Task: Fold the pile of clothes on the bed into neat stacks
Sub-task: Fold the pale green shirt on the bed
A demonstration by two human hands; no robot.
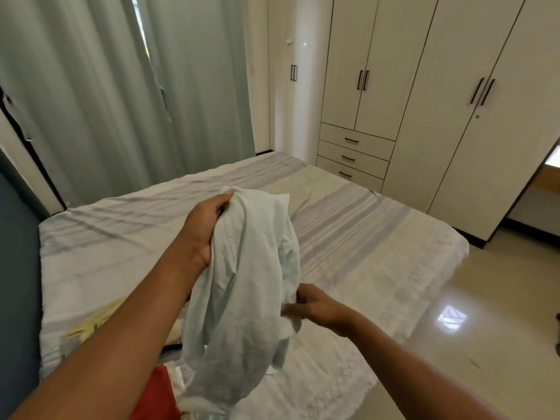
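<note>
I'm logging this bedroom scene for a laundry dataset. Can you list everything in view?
pale green garment: one, pale green, held up over the bed
red garment: one, red, bottom edge, below the held garment
yellow cloth: one, pale yellow, on the bed's near left
bed: one, white sheet with grey and cream stripes, centre
curtains: count unclear, grey-green, back left
wardrobe: one, cream with black handles, back right
drawers: three, cream, low in the wardrobe
floor: one, glossy beige, right
left hand: one, grips the garment's top
right hand: one, pinches its lower edge
</note>
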